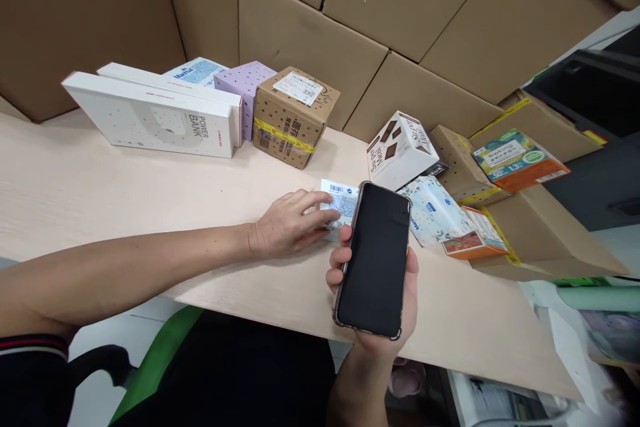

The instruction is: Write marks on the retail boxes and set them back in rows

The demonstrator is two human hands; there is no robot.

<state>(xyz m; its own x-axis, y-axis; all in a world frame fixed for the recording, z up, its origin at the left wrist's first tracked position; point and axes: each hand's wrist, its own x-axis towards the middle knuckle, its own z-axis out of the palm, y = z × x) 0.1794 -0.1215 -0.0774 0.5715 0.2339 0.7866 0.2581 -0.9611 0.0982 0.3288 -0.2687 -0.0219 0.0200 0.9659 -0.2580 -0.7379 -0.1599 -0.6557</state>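
In my right hand (411,293) is a smartphone (375,260) in a clear case, its dark screen facing me. My fingers wrap its left edge, and the palm lies behind it. My left hand (295,220) is closed on the left side of a small white and blue tissue packet (343,199), with fingertips over its printed face. A barcode and small print show on that face. The phone hides the packet's right part. To the right of the phone, a larger floral tissue pack (435,210) lies on the pale wooden table (210,193).
White power bank boxes (165,117), a lilac box (245,90) and a taped brown carton (290,117) stand at back left. A white and brown box (400,150), orange boxes (520,160) and an open carton (545,233) sit right. Large cartons (300,20) wall the back.
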